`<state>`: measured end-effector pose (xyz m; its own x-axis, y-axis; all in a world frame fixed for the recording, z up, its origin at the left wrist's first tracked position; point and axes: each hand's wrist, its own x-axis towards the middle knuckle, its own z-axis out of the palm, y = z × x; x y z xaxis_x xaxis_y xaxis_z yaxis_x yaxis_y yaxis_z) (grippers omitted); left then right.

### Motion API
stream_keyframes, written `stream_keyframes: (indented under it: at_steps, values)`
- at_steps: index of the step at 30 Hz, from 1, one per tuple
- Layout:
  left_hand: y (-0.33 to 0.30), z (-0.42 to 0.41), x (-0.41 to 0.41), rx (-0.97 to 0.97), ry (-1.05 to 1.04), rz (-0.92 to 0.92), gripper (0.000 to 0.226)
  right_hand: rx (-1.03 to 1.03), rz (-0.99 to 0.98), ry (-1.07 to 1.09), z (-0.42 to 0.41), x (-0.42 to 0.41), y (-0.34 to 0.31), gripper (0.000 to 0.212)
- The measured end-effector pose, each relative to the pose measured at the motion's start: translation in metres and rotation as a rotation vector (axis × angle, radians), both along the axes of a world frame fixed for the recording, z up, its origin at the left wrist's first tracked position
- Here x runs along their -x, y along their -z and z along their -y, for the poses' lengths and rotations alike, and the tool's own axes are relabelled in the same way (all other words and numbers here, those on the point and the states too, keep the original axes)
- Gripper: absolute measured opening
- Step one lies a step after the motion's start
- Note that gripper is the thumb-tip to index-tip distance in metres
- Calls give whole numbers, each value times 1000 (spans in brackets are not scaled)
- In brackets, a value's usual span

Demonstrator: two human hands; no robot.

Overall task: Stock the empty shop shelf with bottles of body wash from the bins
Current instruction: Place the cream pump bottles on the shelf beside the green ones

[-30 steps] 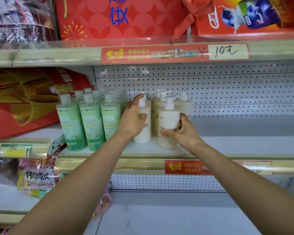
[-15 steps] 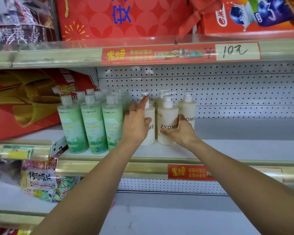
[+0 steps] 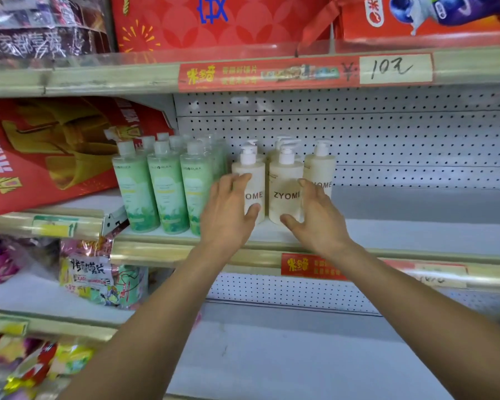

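Cream pump bottles marked ZYOME stand on the middle shelf (image 3: 416, 235): a left one (image 3: 253, 180), a middle one (image 3: 285, 186) and a right one (image 3: 319, 168), with more behind. Green body wash bottles (image 3: 168, 192) stand in rows to their left. My left hand (image 3: 228, 215) is spread in front of the left cream bottle, thumb near its base, fingers relaxed. My right hand (image 3: 315, 217) hovers at the middle bottle's right side, fingers loosely extended. Neither hand grips a bottle.
A red gift box (image 3: 55, 151) leans on the shelf at left. The upper shelf carries red boxes (image 3: 214, 21) and a price strip (image 3: 303, 72). Snack bags (image 3: 98, 275) fill the lower left shelf. The middle shelf's right part is bare, backed by pegboard (image 3: 416, 140).
Both hands have let go of the cream bottles and drawn back slightly toward me. The front bottles now stand in line on the shelf.
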<state>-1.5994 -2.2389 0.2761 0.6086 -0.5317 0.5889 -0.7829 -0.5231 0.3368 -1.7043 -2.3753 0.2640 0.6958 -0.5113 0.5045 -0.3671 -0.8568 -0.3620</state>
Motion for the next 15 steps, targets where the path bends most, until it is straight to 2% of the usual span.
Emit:
stream_keyframes:
  at_steps: [2,4,9,15]
  values:
    - [12,-23,19,14,-64,56,56,184,4,-52,-16,22,8,66]
    - [29,-45,37,20,-87,59,51,245,18,-120,-31,40,20,58]
    - [84,-102,66,22,-143,29,41,249,-20,-269,-76,63,56,46]
    - [170,-193,94,-108,-243,-157,37,150,-203,-450,-144,58,108,48]
